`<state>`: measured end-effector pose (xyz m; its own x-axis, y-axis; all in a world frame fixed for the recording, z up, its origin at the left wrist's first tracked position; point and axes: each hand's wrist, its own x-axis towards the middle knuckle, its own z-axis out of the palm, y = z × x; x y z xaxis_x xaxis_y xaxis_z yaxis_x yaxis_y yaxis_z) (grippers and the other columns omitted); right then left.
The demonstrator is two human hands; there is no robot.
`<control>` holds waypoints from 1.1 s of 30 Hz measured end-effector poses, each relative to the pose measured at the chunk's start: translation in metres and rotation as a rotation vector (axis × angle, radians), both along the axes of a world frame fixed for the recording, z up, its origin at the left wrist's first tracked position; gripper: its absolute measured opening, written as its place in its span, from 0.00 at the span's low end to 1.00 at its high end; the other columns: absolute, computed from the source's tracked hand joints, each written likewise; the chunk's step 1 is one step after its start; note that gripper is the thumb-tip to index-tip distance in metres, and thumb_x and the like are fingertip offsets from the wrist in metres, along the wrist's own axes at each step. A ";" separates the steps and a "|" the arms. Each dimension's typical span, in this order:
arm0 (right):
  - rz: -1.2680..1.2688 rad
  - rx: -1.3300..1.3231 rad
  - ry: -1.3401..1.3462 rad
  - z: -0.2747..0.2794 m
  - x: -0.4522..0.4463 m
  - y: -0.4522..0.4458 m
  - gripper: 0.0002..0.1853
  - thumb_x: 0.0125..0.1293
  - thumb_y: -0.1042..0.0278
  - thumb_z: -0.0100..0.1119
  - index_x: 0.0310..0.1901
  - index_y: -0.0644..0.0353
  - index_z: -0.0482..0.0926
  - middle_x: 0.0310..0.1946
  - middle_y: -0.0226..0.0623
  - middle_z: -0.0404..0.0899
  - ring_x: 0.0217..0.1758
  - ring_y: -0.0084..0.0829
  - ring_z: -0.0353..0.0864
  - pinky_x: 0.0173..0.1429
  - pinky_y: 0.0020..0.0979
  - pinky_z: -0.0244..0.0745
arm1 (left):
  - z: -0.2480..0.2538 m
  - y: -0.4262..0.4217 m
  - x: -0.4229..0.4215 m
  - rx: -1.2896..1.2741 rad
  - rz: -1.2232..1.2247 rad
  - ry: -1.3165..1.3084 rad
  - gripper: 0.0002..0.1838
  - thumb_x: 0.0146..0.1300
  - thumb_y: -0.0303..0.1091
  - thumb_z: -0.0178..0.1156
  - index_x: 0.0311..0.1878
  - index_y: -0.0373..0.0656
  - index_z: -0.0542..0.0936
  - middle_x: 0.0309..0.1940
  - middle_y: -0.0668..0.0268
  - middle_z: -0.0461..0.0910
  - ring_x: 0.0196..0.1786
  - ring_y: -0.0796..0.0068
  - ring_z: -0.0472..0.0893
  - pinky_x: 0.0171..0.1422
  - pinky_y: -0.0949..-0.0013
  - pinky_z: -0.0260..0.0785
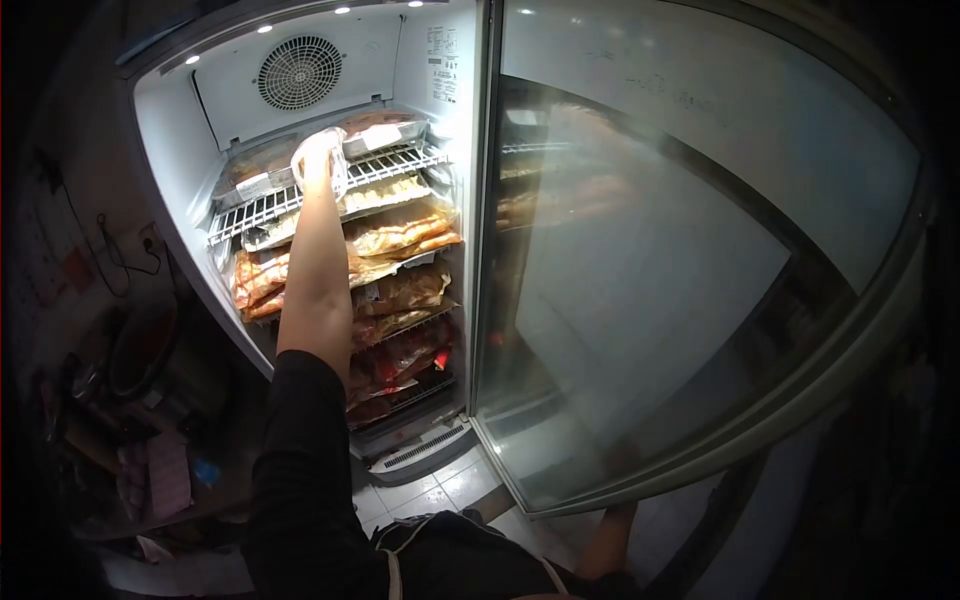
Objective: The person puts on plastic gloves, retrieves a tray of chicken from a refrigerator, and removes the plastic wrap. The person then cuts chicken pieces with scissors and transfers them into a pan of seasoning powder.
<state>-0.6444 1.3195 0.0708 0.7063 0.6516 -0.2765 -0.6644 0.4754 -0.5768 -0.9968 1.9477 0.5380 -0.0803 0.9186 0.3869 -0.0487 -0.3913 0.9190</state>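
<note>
My left hand (318, 158) reaches into the upright fridge at the top wire shelf (270, 208). Its fingers look closed on a crumpled clear plastic bag (338, 178), though glare washes out the detail. Either side of the hand lie clear-wrapped trays, one on the left (255, 180) and one on the right (385, 130). Part of my right forearm (608, 545) shows below the glass door (640, 300); the right hand itself is hidden behind the door.
Lower shelves hold a pale wrapped pack (385, 193), orange-brown bagged food (400, 235) and darker red packs (400, 365). A fan grille (300, 72) is in the back wall. Large pots (145, 350) stand in the dark at left. White floor tiles (470, 485) show below.
</note>
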 end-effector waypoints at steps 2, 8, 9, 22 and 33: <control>0.016 -0.017 -0.005 -0.002 0.004 0.001 0.34 0.71 0.42 0.47 0.60 0.70 0.68 0.52 0.50 0.77 0.50 0.40 0.81 0.47 0.35 0.80 | 0.014 -0.001 0.004 -0.272 -0.107 -0.443 0.10 0.64 0.31 0.58 0.47 0.40 0.77 0.36 0.68 0.77 0.26 0.73 0.75 0.45 0.59 0.81; 0.084 -0.071 -0.013 -0.006 0.006 0.003 0.34 0.71 0.42 0.47 0.60 0.70 0.68 0.52 0.49 0.77 0.50 0.40 0.81 0.48 0.35 0.79 | 0.031 -0.031 -0.017 -0.099 -0.412 -0.636 0.02 0.63 0.25 0.57 0.35 0.38 0.79 0.24 0.67 0.74 0.22 0.72 0.71 0.50 0.44 0.79; 0.097 -0.085 -0.022 -0.007 0.005 0.004 0.34 0.71 0.42 0.47 0.60 0.70 0.68 0.52 0.49 0.77 0.50 0.40 0.81 0.49 0.35 0.79 | 0.040 -0.051 -0.015 -0.106 -0.382 -0.615 0.02 0.62 0.24 0.58 0.34 0.37 0.79 0.25 0.65 0.75 0.24 0.71 0.73 0.49 0.44 0.79; 0.229 -0.167 -0.117 0.000 -0.050 0.013 0.33 0.71 0.41 0.46 0.60 0.68 0.69 0.53 0.48 0.77 0.51 0.40 0.80 0.51 0.36 0.77 | 0.006 -0.248 -0.141 -0.206 -0.246 -0.364 0.18 0.63 0.34 0.61 0.53 0.38 0.71 0.47 0.51 0.72 0.43 0.60 0.81 0.46 0.62 0.83; 0.626 -0.324 -0.316 0.026 -0.180 0.085 0.33 0.71 0.41 0.45 0.59 0.67 0.69 0.53 0.47 0.77 0.51 0.40 0.80 0.53 0.37 0.76 | -0.116 -0.465 -0.319 -0.350 -0.672 -0.672 0.27 0.59 0.38 0.64 0.60 0.36 0.73 0.50 0.61 0.78 0.51 0.70 0.79 0.55 0.66 0.74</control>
<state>-0.8246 1.4042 0.0966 0.3103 0.8764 -0.3683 -0.5347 -0.1594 -0.8299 -1.3162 1.4831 0.4219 0.3933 0.9067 0.1522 -0.7089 0.1937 0.6782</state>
